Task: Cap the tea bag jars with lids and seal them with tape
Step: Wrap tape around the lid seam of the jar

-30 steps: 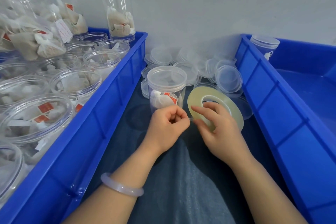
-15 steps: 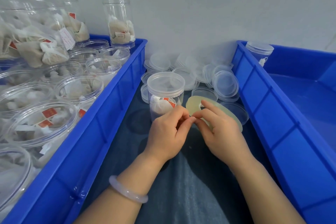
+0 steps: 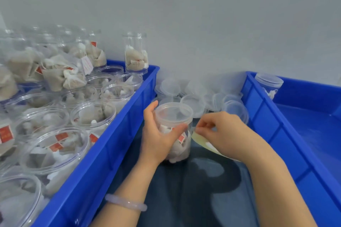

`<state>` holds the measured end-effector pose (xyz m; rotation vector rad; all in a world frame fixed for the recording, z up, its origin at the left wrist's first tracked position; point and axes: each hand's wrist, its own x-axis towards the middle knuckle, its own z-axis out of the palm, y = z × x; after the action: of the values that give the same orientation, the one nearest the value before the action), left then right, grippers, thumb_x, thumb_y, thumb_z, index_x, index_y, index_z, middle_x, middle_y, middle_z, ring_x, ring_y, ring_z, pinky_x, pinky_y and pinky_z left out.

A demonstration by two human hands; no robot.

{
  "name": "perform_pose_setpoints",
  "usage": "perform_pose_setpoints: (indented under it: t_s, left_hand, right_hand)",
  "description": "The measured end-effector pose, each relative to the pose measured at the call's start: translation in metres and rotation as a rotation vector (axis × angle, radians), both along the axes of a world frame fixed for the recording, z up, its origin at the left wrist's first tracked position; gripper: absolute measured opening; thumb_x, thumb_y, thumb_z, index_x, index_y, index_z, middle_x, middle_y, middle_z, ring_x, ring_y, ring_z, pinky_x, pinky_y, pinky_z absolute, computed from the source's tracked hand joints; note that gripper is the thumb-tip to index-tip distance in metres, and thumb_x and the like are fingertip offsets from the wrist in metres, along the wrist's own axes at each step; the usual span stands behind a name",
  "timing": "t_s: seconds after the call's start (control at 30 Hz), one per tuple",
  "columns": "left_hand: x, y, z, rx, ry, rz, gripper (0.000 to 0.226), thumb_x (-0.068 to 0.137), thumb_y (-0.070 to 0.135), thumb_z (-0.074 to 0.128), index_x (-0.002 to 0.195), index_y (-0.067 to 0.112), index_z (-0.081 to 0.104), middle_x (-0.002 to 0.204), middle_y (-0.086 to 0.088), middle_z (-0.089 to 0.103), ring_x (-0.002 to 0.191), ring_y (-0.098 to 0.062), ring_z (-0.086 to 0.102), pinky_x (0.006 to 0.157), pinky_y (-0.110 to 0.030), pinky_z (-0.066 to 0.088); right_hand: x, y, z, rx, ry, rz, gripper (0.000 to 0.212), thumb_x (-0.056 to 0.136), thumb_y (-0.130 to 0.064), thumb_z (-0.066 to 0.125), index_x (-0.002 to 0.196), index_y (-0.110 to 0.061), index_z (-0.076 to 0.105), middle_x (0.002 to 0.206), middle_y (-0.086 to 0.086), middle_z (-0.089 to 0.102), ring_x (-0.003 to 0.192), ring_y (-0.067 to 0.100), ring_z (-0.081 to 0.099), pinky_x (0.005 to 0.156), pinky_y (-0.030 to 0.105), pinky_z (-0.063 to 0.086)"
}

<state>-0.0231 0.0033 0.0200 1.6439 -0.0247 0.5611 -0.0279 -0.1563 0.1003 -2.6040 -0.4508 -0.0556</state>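
Note:
A clear jar of tea bags (image 3: 180, 145) with a translucent lid (image 3: 173, 112) on top stands on the dark cloth between two blue bins. My left hand (image 3: 156, 136) grips the jar, thumb across its front and fingers round the back. My right hand (image 3: 221, 130) is just right of the jar, fingers pinching the tape end near the lid's rim. The yellowish tape roll (image 3: 204, 142) lies mostly hidden under that hand.
The left blue bin (image 3: 103, 153) holds several open jars of tea bags. A pile of loose clear lids (image 3: 201, 95) lies behind the jar by the wall. The right blue bin (image 3: 276, 125) holds one capped jar (image 3: 268, 83) at its far corner.
My left hand left the tape end and took hold of the capped jar. My right hand moved with the tape up beside the jar's lid. The camera tilted up.

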Motion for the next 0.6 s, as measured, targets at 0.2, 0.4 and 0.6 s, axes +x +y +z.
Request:
perform_pose_setpoints:
  t_s: [0.2, 0.4, 0.6]
  left_hand:
    - [-0.003, 0.008, 0.005, -0.085, 0.046, -0.206, 0.060, 0.060, 0.057, 0.060, 0.114, 0.031, 0.051, 0.119, 0.000, 0.060, 0.109, -0.014, 0.060, 0.093, -0.029, 0.047]
    - [-0.004, 0.006, 0.010, -0.027, 0.040, -0.219, 0.061, 0.062, 0.041, 0.075, 0.116, 0.027, 0.051, 0.103, 0.011, 0.062, 0.087, 0.008, 0.063, 0.072, -0.008, 0.046]
    - [-0.009, 0.008, 0.015, 0.002, 0.053, -0.150, 0.070, 0.061, 0.051, 0.070, 0.125, 0.036, 0.046, 0.124, 0.022, 0.055, 0.112, 0.011, 0.053, 0.088, -0.009, 0.045]
  right_hand:
    - [0.007, -0.008, -0.002, -0.074, -0.033, 0.088, 0.028, 0.089, -0.035, 0.059, 0.063, -0.041, 0.052, 0.076, -0.019, 0.064, 0.078, 0.003, 0.058, 0.076, 0.030, 0.051]
    - [0.012, -0.018, -0.004, 0.043, 0.029, 0.157, 0.018, 0.090, -0.034, 0.060, 0.072, -0.037, 0.060, 0.082, -0.014, 0.066, 0.078, 0.001, 0.058, 0.067, 0.012, 0.045]
    - [0.012, -0.013, -0.003, 0.132, 0.054, 0.215, 0.017, 0.092, -0.034, 0.055, 0.075, -0.038, 0.056, 0.101, -0.007, 0.056, 0.096, 0.012, 0.057, 0.091, 0.035, 0.046]
